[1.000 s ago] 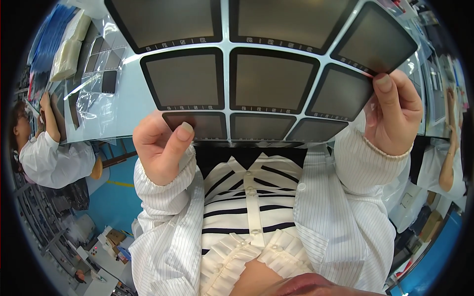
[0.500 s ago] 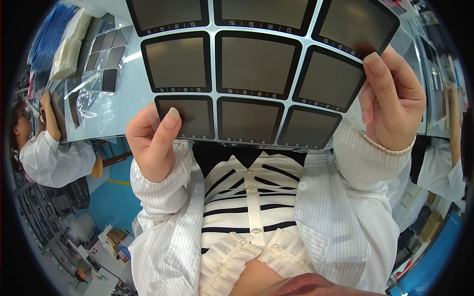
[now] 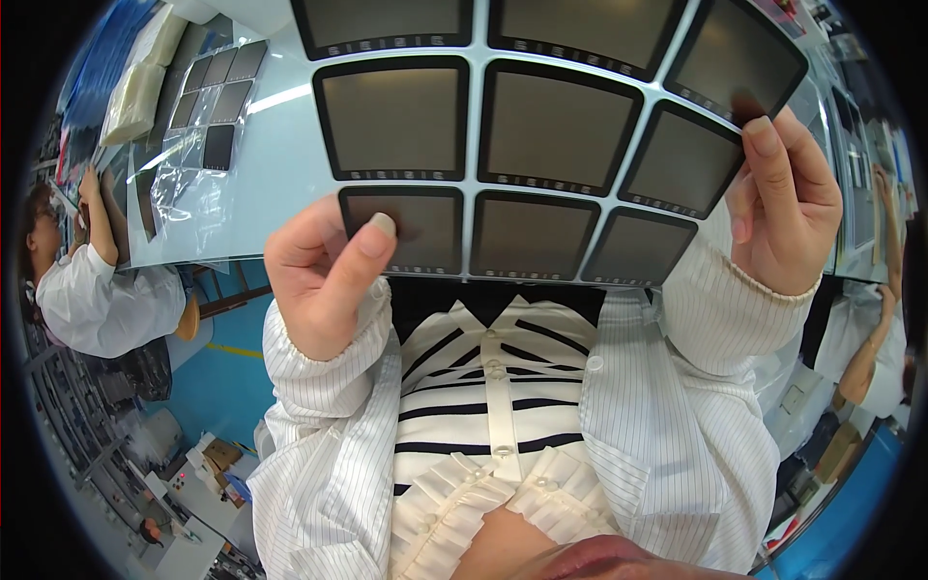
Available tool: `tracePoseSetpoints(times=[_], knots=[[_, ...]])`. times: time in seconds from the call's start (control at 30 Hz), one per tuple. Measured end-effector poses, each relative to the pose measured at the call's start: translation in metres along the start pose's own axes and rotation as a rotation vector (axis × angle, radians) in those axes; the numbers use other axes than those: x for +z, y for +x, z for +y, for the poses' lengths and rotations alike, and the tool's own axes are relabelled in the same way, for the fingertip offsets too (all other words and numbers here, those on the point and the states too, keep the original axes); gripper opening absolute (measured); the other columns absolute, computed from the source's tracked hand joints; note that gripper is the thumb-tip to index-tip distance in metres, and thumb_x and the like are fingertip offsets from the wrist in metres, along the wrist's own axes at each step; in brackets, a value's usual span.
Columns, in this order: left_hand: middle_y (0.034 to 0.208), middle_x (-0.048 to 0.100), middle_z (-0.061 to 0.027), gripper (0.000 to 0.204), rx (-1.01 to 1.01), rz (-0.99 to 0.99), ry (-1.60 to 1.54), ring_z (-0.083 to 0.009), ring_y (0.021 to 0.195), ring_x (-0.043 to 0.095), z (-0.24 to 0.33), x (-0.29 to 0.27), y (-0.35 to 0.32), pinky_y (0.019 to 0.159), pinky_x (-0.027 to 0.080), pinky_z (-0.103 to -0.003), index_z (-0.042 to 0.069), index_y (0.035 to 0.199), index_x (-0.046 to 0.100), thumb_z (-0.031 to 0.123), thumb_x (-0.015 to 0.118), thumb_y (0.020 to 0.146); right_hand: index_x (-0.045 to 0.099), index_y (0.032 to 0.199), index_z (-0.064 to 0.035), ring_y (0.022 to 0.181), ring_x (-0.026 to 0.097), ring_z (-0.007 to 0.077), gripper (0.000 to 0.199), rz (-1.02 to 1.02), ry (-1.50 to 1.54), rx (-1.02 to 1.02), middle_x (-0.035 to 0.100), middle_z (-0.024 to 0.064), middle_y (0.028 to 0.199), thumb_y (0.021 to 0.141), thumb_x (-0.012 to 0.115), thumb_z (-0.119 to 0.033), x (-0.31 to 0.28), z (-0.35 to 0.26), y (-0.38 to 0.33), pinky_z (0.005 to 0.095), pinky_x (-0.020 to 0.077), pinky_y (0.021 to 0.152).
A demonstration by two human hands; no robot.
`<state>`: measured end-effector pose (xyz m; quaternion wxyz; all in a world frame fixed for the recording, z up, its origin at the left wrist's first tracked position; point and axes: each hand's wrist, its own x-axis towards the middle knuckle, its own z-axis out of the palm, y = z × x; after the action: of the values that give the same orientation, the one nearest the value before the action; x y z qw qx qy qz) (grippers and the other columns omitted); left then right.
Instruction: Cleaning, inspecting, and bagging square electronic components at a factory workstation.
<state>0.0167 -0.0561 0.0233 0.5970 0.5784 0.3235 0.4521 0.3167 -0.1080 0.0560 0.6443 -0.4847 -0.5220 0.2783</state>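
Observation:
A sheet of dark, glossy rectangular panels (image 3: 556, 126) with black borders and a row of small icons along each lower edge is held up above the table's near edge. Pale gaps run between the panels in a grid. My left hand (image 3: 324, 275) grips the lower left corner, thumb on the front face and fingers behind. At the right edge, my right hand (image 3: 788, 198) pinches the sheet the same way, higher up. The fingers behind the sheet are partly hidden. The sheet's far edge runs out of the picture.
On the pale table (image 3: 280, 155) at left lies a similar sheet in clear plastic (image 3: 208, 106). Beside it are a whitish stack (image 3: 140, 101) and blue material (image 3: 101, 68). One co-worker (image 3: 101, 280) sits at left, another (image 3: 870, 329) at right.
Both my hands and the sheet have shifted to the right, the left hand a little more. The grip stays the same. The right co-worker's arm has moved.

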Motion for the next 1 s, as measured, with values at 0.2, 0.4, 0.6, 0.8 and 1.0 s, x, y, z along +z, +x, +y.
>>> tracePoseSetpoints(times=[0.2,0.4,0.6,0.8,1.0], knots=[[0.075,0.064,-0.0045,0.014,-0.005,-0.114,0.124,-0.0084,0.064,0.053,0.003,0.01,0.0,0.059,0.04,-0.022,-0.003,0.087,0.067,0.01,0.067,0.085,0.066,0.108,0.0022,0.04,0.043,0.0031,0.023,0.082,0.064,0.042,0.068,0.0079,0.083,0.086,0.067,-0.003,-0.014,0.003,-0.002,0.014,0.0261,0.039],[0.069,0.062,-0.0034,0.012,-0.027,-0.167,0.122,-0.0077,0.057,0.048,0.001,0.016,0.001,0.053,0.036,-0.022,-0.001,0.085,0.068,0.011,0.069,0.083,0.062,0.115,0.0021,0.04,0.042,0.0031,0.024,0.082,-0.037,0.078,0.068,0.0123,0.1,0.093,0.057,-0.006,-0.028,0.004,-0.005,0.0133,0.0298,0.039],[0.069,0.062,-0.0037,0.013,-0.006,-0.211,0.166,-0.0077,0.053,0.046,0.001,0.017,0.002,0.051,0.035,-0.022,-0.001,0.088,0.069,0.011,0.069,0.083,0.065,0.112,0.0015,0.037,0.041,0.0027,0.024,0.095,-0.011,0.1,0.069,0.0088,0.083,0.09,0.063,-0.007,-0.033,0.007,-0.007,0.0136,0.0266,0.037],[0.071,0.061,-0.0039,0.014,0.01,-0.233,0.158,-0.0081,0.052,0.045,0.001,0.019,0.003,0.051,0.035,-0.022,-0.001,0.089,0.068,0.01,0.07,0.082,0.065,0.111,0.0003,0.038,0.042,0.0026,0.022,0.132,0.029,0.135,0.069,0.0075,0.081,0.092,0.061,-0.009,-0.035,0.009,-0.005,0.0137,0.028,0.037],[0.063,0.052,-0.003,0.014,0.189,-0.342,0.293,-0.0107,0.05,0.04,-0.008,0.016,0.009,0.047,0.031,-0.025,0.0,0.076,0.062,0.01,0.071,0.079,0.066,0.107,0.0019,0.039,0.042,0.0031,0.023,0.229,-0.037,0.091,0.069,0.0079,0.077,0.092,0.061,-0.016,-0.042,-0.001,0.011,0.0135,0.0317,0.039]])
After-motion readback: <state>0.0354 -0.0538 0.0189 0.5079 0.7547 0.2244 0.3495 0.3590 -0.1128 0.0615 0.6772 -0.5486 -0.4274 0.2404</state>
